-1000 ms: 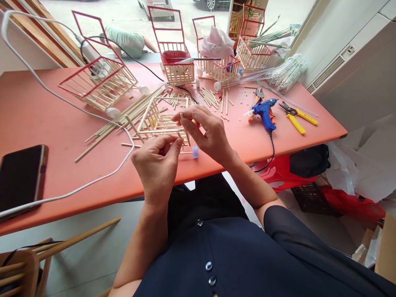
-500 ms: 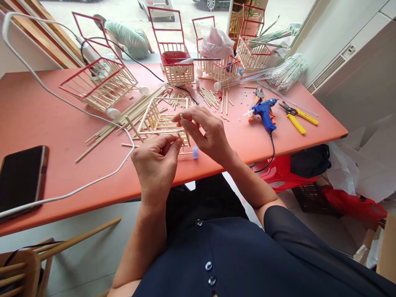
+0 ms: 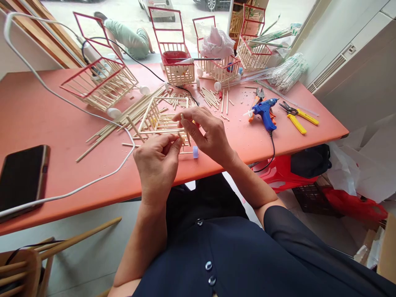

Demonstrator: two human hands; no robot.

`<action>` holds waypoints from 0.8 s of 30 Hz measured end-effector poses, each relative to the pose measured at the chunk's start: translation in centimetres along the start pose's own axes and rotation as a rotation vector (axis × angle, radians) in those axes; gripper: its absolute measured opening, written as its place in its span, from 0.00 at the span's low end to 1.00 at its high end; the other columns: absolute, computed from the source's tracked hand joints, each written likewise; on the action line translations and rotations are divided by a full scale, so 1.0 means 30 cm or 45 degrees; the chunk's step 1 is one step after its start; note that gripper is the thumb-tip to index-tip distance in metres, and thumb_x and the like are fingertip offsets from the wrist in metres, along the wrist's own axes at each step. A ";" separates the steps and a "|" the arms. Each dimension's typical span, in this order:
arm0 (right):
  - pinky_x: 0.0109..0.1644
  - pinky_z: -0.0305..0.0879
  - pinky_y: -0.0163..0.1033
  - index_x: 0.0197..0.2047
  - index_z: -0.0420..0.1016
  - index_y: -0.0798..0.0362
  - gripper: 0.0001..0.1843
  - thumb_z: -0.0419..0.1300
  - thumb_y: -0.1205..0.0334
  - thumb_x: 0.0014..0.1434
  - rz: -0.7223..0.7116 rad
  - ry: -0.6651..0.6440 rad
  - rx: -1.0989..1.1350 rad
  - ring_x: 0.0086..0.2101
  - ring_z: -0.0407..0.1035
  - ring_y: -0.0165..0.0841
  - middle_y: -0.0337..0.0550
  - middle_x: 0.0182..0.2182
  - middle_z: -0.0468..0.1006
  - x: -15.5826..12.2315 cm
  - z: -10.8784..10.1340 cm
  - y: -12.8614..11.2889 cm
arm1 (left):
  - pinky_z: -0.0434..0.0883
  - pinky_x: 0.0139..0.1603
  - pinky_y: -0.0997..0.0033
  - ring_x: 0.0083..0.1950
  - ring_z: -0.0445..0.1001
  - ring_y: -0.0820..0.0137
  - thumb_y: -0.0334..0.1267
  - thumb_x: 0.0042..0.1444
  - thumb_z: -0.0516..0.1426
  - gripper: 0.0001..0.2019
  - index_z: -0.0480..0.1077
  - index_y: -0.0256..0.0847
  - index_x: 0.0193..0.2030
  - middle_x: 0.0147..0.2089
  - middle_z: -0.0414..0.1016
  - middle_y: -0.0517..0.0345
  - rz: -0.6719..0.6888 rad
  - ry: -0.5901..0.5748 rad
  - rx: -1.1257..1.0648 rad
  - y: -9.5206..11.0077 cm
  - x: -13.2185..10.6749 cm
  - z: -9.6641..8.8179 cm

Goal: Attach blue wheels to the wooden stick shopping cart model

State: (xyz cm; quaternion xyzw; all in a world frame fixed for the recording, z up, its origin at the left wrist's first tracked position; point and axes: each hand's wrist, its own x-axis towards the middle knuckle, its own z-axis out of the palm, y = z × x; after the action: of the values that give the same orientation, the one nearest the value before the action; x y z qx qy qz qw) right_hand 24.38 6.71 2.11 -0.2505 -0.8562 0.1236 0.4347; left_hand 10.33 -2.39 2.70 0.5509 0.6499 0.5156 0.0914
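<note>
My left hand [image 3: 157, 165] is closed in a pinch at the near side of a small unpainted cart frame [image 3: 148, 131] built of wooden sticks. What lies between its fingertips is mostly hidden. Just above and to the right, my right hand [image 3: 208, 130] pinches a short wooden stick [image 3: 182, 117] between thumb and index finger. Both hands cover part of the frame's right side. A pale purple wheel [image 3: 195, 152] shows at the frame's lower right, beneath my right hand.
Carts with red rims [image 3: 179, 62] stand along the back. Loose sticks [image 3: 123, 117] lie behind the frame. To the right are a blue glue gun [image 3: 265, 111] and yellow-handled pliers [image 3: 298, 117]. A white cable [image 3: 93, 185] and a phone [image 3: 23, 177] occupy the left.
Both hands keep their pinches in nearly the same place. The whole view has shifted very slightly; outside the window, a person's upper body is bent lower.
</note>
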 end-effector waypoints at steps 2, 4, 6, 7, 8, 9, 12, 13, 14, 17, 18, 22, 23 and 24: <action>0.65 0.79 0.44 0.60 0.77 0.54 0.20 0.44 0.58 0.86 -0.006 0.011 0.010 0.57 0.79 0.34 0.47 0.51 0.85 -0.001 0.000 0.002 | 0.72 0.40 0.65 0.34 0.76 0.65 0.40 0.61 0.64 0.05 0.82 0.46 0.36 0.33 0.81 0.58 0.021 0.009 -0.011 -0.003 0.000 0.001; 0.64 0.79 0.43 0.59 0.77 0.54 0.21 0.44 0.57 0.87 -0.014 0.030 0.025 0.56 0.80 0.33 0.47 0.51 0.85 -0.002 0.001 0.005 | 0.71 0.39 0.65 0.34 0.76 0.66 0.40 0.62 0.64 0.05 0.82 0.45 0.36 0.32 0.81 0.59 0.041 0.018 -0.030 -0.007 0.000 0.003; 0.64 0.79 0.44 0.59 0.77 0.54 0.21 0.44 0.56 0.87 -0.015 0.040 0.037 0.56 0.80 0.33 0.47 0.50 0.85 -0.003 0.003 0.008 | 0.72 0.39 0.65 0.34 0.77 0.66 0.40 0.62 0.64 0.05 0.82 0.45 0.35 0.33 0.82 0.58 0.051 0.024 -0.042 -0.010 -0.001 0.004; 0.64 0.79 0.44 0.59 0.77 0.54 0.21 0.44 0.56 0.87 -0.012 0.041 0.040 0.56 0.80 0.33 0.47 0.50 0.86 -0.003 0.003 0.009 | 0.72 0.40 0.65 0.34 0.77 0.66 0.40 0.62 0.64 0.06 0.82 0.45 0.35 0.33 0.82 0.58 0.053 0.025 -0.043 -0.010 -0.002 0.005; 0.64 0.79 0.44 0.59 0.77 0.54 0.21 0.44 0.56 0.87 -0.008 0.041 0.041 0.56 0.80 0.33 0.47 0.50 0.86 -0.004 0.004 0.009 | 0.72 0.40 0.65 0.35 0.77 0.66 0.40 0.62 0.64 0.06 0.82 0.45 0.35 0.33 0.83 0.58 0.055 0.025 -0.041 -0.010 -0.003 0.006; 0.65 0.79 0.45 0.59 0.77 0.54 0.21 0.44 0.56 0.87 -0.005 0.044 0.042 0.56 0.80 0.33 0.47 0.50 0.86 -0.004 0.004 0.009 | 0.73 0.41 0.65 0.35 0.77 0.66 0.40 0.62 0.64 0.06 0.82 0.45 0.35 0.33 0.83 0.58 0.056 0.026 -0.038 -0.009 -0.005 0.006; 0.66 0.79 0.45 0.59 0.77 0.54 0.22 0.43 0.56 0.87 -0.007 0.049 0.041 0.57 0.80 0.33 0.47 0.51 0.85 -0.005 0.002 0.007 | 0.73 0.40 0.65 0.35 0.77 0.66 0.40 0.63 0.64 0.07 0.82 0.45 0.35 0.33 0.82 0.58 0.053 0.041 -0.040 -0.004 -0.011 0.008; 0.66 0.79 0.45 0.59 0.77 0.54 0.22 0.43 0.56 0.87 -0.006 0.043 0.035 0.58 0.80 0.33 0.47 0.51 0.85 -0.005 0.001 0.006 | 0.72 0.40 0.65 0.34 0.77 0.67 0.40 0.64 0.64 0.07 0.82 0.44 0.35 0.33 0.82 0.58 0.053 0.045 -0.044 -0.003 -0.013 0.008; 0.66 0.78 0.45 0.59 0.77 0.54 0.22 0.43 0.57 0.87 -0.005 0.035 0.028 0.58 0.80 0.33 0.47 0.51 0.85 -0.005 0.001 0.005 | 0.71 0.39 0.66 0.33 0.76 0.68 0.40 0.64 0.64 0.07 0.83 0.44 0.36 0.33 0.82 0.58 0.055 0.049 -0.047 -0.003 -0.015 0.008; 0.66 0.78 0.44 0.59 0.77 0.54 0.22 0.42 0.58 0.87 -0.006 0.029 0.020 0.58 0.80 0.33 0.48 0.52 0.85 -0.004 0.001 0.003 | 0.68 0.36 0.66 0.29 0.70 0.71 0.41 0.64 0.66 0.06 0.84 0.43 0.38 0.28 0.77 0.63 0.061 0.068 -0.028 -0.006 -0.020 0.007; 0.66 0.79 0.44 0.59 0.77 0.54 0.22 0.43 0.58 0.87 -0.010 0.035 0.027 0.58 0.80 0.33 0.48 0.52 0.85 -0.004 0.002 0.004 | 0.66 0.35 0.67 0.28 0.68 0.72 0.40 0.63 0.67 0.06 0.85 0.42 0.39 0.27 0.75 0.64 0.058 0.084 -0.023 -0.008 -0.020 0.007; 0.64 0.79 0.44 0.58 0.78 0.54 0.23 0.44 0.55 0.87 -0.023 0.083 0.076 0.56 0.80 0.33 0.47 0.51 0.86 -0.005 0.007 0.008 | 0.64 0.34 0.68 0.28 0.68 0.73 0.38 0.61 0.70 0.04 0.85 0.41 0.37 0.27 0.75 0.64 0.078 0.162 -0.058 -0.009 -0.019 0.014; 0.64 0.79 0.44 0.58 0.78 0.54 0.23 0.44 0.54 0.87 -0.027 0.095 0.089 0.56 0.80 0.33 0.46 0.50 0.86 -0.005 0.007 0.010 | 0.65 0.34 0.68 0.29 0.69 0.73 0.38 0.62 0.69 0.05 0.84 0.41 0.36 0.28 0.76 0.63 0.094 0.167 -0.065 -0.008 -0.019 0.017; 0.64 0.79 0.44 0.57 0.78 0.54 0.23 0.44 0.53 0.87 -0.032 0.104 0.099 0.55 0.80 0.33 0.46 0.49 0.86 -0.006 0.008 0.011 | 0.66 0.35 0.68 0.29 0.71 0.72 0.37 0.63 0.68 0.05 0.84 0.41 0.36 0.28 0.77 0.63 0.108 0.165 -0.063 -0.008 -0.018 0.020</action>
State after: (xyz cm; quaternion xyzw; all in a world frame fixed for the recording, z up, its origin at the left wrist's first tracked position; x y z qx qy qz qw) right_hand 24.38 6.89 1.71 -0.2277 -0.8353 0.1408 0.4803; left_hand 10.81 -2.47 2.01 0.5411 0.6175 0.5695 0.0408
